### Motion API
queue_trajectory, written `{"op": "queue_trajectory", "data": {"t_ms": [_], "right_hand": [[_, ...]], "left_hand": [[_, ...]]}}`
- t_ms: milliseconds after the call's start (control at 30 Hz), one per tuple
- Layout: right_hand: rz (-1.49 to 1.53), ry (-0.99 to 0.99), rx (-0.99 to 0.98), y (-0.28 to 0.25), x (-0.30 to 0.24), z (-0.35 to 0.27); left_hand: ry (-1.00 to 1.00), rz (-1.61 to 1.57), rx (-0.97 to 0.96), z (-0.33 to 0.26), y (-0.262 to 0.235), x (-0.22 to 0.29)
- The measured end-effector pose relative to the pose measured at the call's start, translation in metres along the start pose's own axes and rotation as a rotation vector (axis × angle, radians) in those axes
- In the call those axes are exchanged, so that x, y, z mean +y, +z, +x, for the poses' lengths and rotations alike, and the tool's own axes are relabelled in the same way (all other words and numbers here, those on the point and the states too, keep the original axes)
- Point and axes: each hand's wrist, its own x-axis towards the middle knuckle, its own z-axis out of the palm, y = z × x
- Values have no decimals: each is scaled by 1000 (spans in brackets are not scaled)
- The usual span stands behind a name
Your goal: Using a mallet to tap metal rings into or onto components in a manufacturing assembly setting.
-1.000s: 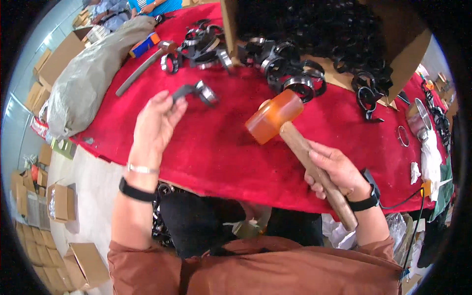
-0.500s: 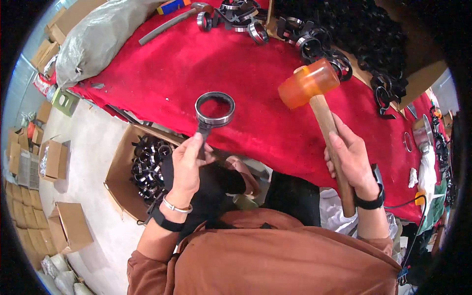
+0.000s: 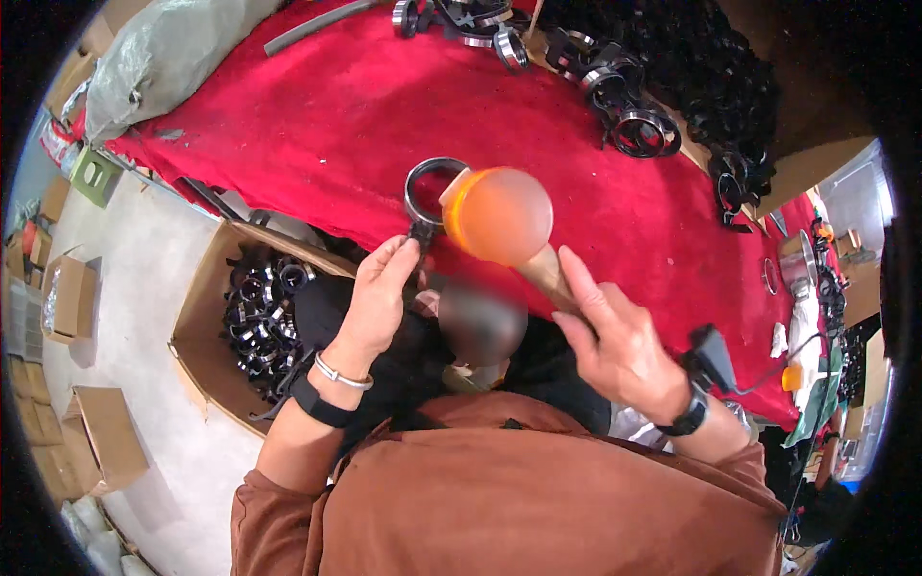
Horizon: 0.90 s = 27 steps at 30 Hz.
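My left hand (image 3: 379,298) grips a black ring-shaped part (image 3: 411,197) by its short dark stem, holding it above the near edge of the red cloth. A silvery metal band shows in the ring. In my right hand (image 3: 624,350) is a mallet (image 3: 504,216) with an orange translucent head and a wooden handle. The mallet head overlaps the ring's right side; whether the two touch, I cannot tell. My right fingers are partly stretched along the handle, with the thumb beneath it.
A cardboard box (image 3: 197,322) of similar ring parts stands below the table at left. More ring parts (image 3: 639,132) lie along the far side, beside a large carton (image 3: 816,168) of black pieces. At far left are a grey handle (image 3: 317,27) and a stuffed plastic bag (image 3: 163,62).
My right hand has brought the mallet leftward, from over the right of the cloth to the ring. The ring has tilted slightly in my left hand, and the whole view has shifted a little.
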Motion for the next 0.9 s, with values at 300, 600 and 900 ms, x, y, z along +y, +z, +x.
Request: {"op": "queue_trajectory", "data": {"t_ms": [300,600,900], "right_hand": [[131,-208,170,-21,-37,63],[-67,-154,-197,-11,-32,109],[-65,-18,-196,11,14,105]], "left_hand": [[27,-90,-31,1,-5,-5],[8,99,29,4,0,1],[11,29,62,0,4,1]]}}
